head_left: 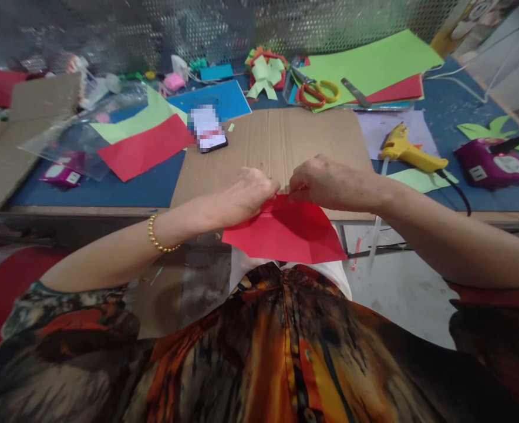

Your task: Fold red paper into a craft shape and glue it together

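A sheet of red paper (290,232) is held over the front edge of a brown cardboard sheet (259,138), its lower part hanging toward my lap. My left hand (253,194) pinches its upper edge, fingers closed and curled. Close by on the right, my right hand (314,181) also grips that upper edge between thumb and fingers. A narrow gap separates the two hands. Some fingertips and the paper's top edge are hidden behind the knuckles.
A phone (207,126) rests on the cardboard's left edge. To the right lie a yellow glue gun (411,154) and a purple box (491,163) with a cord. Orange-handled scissors (314,91) and green paper (374,64) sit at the back. Another red sheet (147,147) is at left.
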`<state>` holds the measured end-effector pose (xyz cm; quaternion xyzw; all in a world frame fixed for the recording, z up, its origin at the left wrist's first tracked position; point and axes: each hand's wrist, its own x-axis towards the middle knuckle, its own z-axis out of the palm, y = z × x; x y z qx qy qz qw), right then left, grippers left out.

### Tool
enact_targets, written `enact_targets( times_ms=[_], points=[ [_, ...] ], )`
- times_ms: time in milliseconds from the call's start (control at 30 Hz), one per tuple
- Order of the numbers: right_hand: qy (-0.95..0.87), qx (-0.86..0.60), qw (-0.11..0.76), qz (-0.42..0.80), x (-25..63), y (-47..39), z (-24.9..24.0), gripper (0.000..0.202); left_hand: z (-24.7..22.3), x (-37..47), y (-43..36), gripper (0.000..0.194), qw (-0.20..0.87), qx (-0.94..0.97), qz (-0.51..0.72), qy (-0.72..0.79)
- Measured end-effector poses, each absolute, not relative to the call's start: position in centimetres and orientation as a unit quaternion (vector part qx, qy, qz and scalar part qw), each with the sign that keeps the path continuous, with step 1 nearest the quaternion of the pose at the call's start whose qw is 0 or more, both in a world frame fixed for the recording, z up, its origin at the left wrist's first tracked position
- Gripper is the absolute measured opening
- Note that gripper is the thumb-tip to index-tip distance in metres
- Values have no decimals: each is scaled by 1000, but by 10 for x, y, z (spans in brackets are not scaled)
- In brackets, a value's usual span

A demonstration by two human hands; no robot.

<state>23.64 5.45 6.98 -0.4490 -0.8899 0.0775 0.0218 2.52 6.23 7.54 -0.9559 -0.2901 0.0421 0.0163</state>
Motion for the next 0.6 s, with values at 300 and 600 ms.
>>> enact_targets(
  times_ms=[300, 600],
  points=[
    [-905, -423, -21, 41, 234, 46, 75, 26, 70, 25, 66, 28, -30, -952, 34, -301],
    [-920, -391, -17, 0, 230, 37, 78, 26, 64, 36, 72, 17, -55, -964, 2, -261]
  ],
)
